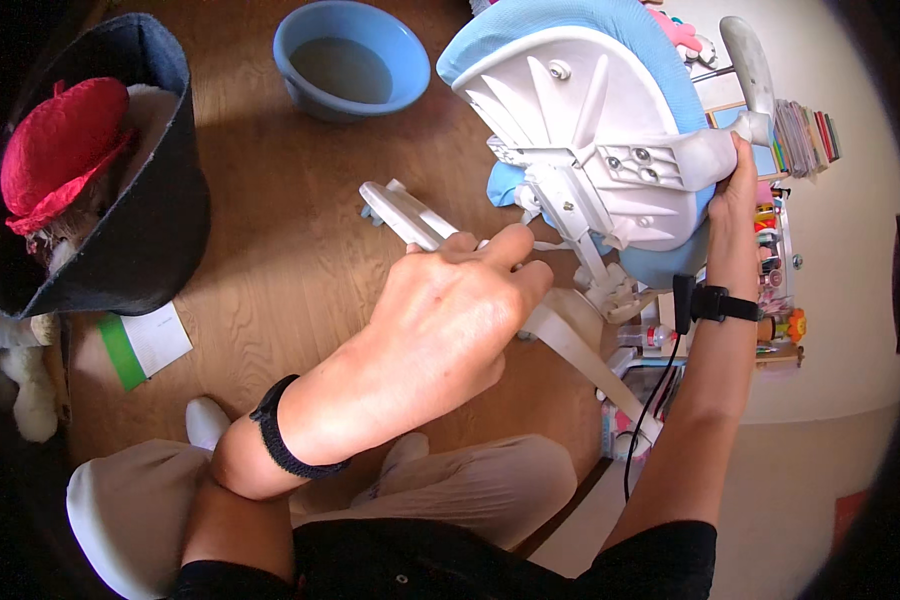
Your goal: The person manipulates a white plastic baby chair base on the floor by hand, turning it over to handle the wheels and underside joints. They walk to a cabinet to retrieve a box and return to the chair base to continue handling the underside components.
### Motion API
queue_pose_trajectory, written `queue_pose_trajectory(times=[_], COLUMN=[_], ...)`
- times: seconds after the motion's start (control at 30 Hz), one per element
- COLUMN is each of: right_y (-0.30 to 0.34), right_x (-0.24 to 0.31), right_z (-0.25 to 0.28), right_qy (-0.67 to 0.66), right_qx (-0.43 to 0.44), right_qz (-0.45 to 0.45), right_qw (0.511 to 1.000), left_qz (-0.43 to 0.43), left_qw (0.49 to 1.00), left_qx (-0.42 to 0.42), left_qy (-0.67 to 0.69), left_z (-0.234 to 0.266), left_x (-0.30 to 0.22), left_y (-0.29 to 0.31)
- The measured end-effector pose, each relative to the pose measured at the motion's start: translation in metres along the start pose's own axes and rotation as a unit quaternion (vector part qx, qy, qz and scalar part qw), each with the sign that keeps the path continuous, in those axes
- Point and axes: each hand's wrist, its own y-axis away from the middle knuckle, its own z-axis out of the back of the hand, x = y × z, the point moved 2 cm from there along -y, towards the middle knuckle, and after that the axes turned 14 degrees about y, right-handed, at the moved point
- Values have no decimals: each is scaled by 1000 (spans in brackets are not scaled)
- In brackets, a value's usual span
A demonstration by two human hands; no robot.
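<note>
Upturned white chair (610, 130) at two o'clock: left hand (450, 320) clenched around its leg (415, 218), right hand (735, 190) gripping the seat edge. Blue basin (350, 60) at twelve o'clock.

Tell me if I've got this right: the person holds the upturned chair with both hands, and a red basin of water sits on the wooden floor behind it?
Not quite. The basin is blue, not red, as the head view shows. The rest holds: the left hand grips a white chair leg, and the right hand steadies the upturned chair above the wooden floor.
</note>
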Motion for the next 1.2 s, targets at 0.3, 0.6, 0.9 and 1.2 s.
queue_pose_trajectory(times=[0.3, 0.6, 0.9, 1.2], right_y=[5, 11, 12, 18], right_x=[4, 17, 23, 31], right_z=[-2, -6, -3, -2], right_qy=[-51, -41, -29, -1], right_qx=[12, 27, 29, 34], right_qz=[8, 0, -4, 1], right_qw=[999, 999, 999, 999], left_qz=[18, 41, 69, 76], left_qw=[1000, 999, 997, 995], left_qx=[13, 34, 29, 53], left_qy=[-5, -3, 18, 38], left_z=[6, 10, 26, 39], left_x=[-5, -15, -12, -4], left_y=[1, -6, -10, -20])
